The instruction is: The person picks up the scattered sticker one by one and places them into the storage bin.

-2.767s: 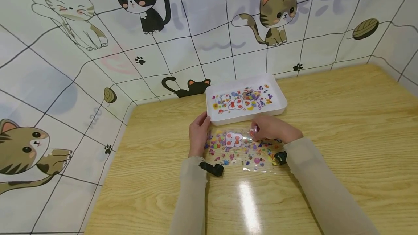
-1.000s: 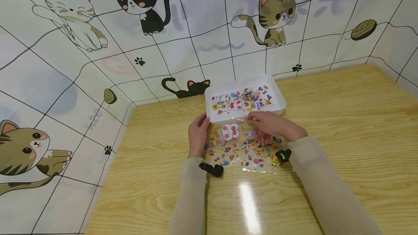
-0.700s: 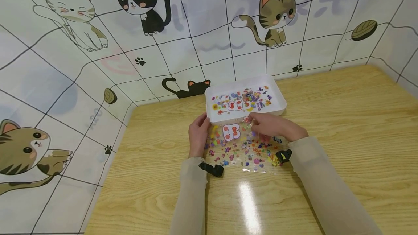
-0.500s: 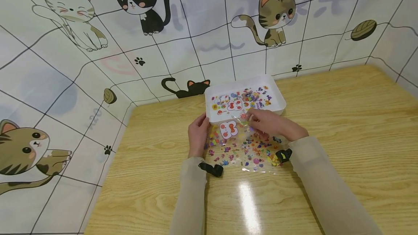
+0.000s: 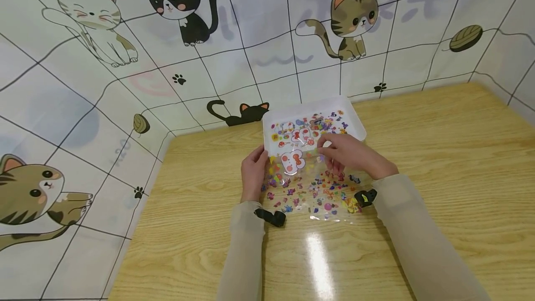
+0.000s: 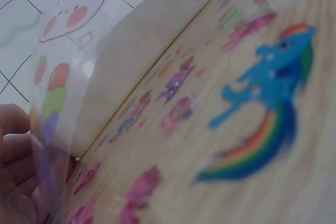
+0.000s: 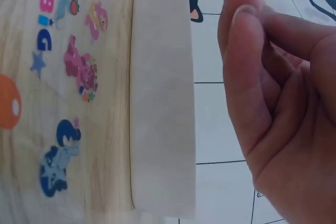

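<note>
A clear plastic sticker sheet [image 5: 288, 199] with small colourful pictures, several of them ponies, lies on the table. Its upper part curves up off the table, carrying a bunny picture [image 5: 293, 161] and overlapping the front of the white tray [image 5: 357, 129] in the head view. My right hand [image 5: 353, 154] pinches the raised film between thumb and fingertip; in the right wrist view the fingertips [image 7: 244, 14] meet. My left hand [image 5: 253, 173] grips the sheet's left edge beside the tray's front left corner. In the left wrist view its fingers [image 6: 21, 161] are partly covered by the film.
Inside the tray lie more stickers, bunnies and small pictures among them. A cat-patterned wall covering [image 5: 276, 59] rises right behind the tray and along the left. The wooden table [image 5: 439, 161] extends to both sides. Each wrist wears a black strap.
My right hand has moved up and away with the pinched film, so the sheet's upper part is raised and the bunny picture has shifted toward the tray. My left hand stays in place.
</note>
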Motion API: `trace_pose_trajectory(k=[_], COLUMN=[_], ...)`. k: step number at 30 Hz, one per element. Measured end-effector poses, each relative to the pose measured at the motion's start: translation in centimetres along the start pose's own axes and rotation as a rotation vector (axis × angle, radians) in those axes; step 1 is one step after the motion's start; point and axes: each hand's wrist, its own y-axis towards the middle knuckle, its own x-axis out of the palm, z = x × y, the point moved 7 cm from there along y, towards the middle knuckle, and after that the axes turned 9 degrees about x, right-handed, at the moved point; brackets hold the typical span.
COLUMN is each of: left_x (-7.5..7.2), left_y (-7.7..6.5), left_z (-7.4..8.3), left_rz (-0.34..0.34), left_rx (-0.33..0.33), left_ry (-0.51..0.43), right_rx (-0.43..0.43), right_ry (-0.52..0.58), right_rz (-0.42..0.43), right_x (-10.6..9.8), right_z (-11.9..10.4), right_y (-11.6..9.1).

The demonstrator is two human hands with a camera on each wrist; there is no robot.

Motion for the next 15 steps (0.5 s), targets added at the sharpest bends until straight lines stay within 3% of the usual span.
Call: trace_pose_trajectory(k=[6,15], left_x=[0.1,0.2], left_y=[0.1,0.2], left_z=[0.3,0.5], left_rz=[-0.034,-0.055], left_rx=[-0.002,0.014], left_ry=[0.039,0.066], right_rx=[-0.001,0.030], right_ry=[0.042,0.038], right_rz=[0.017,0.128], right_x=[-0.5,-2.0], right_z=[0.2,0.9], right_y=[0.0,-0.1])
